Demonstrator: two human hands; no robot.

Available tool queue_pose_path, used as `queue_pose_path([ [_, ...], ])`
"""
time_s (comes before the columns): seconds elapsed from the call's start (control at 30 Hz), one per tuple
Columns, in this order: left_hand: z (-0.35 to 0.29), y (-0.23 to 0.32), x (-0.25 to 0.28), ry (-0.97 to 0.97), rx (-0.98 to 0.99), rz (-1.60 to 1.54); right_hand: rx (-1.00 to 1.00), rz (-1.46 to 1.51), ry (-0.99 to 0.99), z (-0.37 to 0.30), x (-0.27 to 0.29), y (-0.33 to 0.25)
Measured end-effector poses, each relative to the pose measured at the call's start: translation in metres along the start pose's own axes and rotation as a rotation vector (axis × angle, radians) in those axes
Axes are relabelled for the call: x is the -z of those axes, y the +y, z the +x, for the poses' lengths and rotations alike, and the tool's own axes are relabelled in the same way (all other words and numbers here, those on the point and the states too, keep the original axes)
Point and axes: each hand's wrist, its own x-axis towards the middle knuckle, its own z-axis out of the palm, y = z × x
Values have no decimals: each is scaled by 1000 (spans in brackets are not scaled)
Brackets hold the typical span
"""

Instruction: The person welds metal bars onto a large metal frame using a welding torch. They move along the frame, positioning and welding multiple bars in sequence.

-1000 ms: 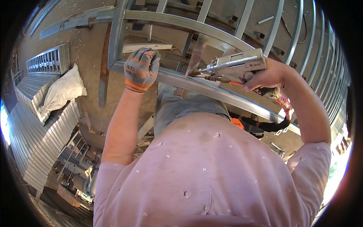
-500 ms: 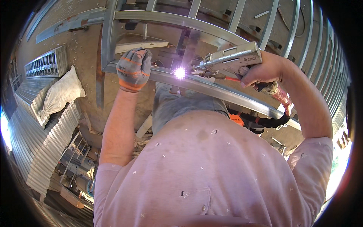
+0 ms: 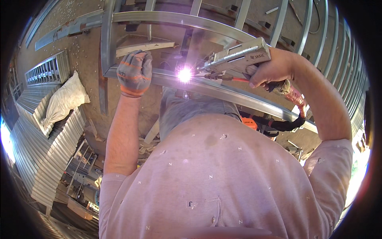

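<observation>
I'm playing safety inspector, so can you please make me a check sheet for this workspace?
Surface: a shiny metal frame above brown ground.
Work things: a welding gun, with a bright flash near its tip, at the frame.
Clutter: a white sack lying on corrugated sheets.
Left grip: gloved and curled at the frame; whether it holds anything, I can't tell.
Right grip: bare, closed around the gun's handle.
Cables: a black-sleeved cable curves below the right grip; a red line shows beside the gun.
Surroundings: rows of metal bars on the right.
</observation>
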Motion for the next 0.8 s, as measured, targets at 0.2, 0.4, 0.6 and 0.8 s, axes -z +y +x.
queue_pose_path([
  [0.2, 1, -2, 3, -8, -21, -11, 23, 0, -8, -1, 1, 0],
  [0.4, -1, -3, 3, -17, -4, -24, 21, 19, 2, -5, 1, -1],
  [0.6, -2, -4, 3, -7, -8, -16, 28, 5, -9, -4, 2, 0],
  [0.8, -2, -5, 2, -7, -4, -18, 79, 32, -40, -3, 3, 5],
])
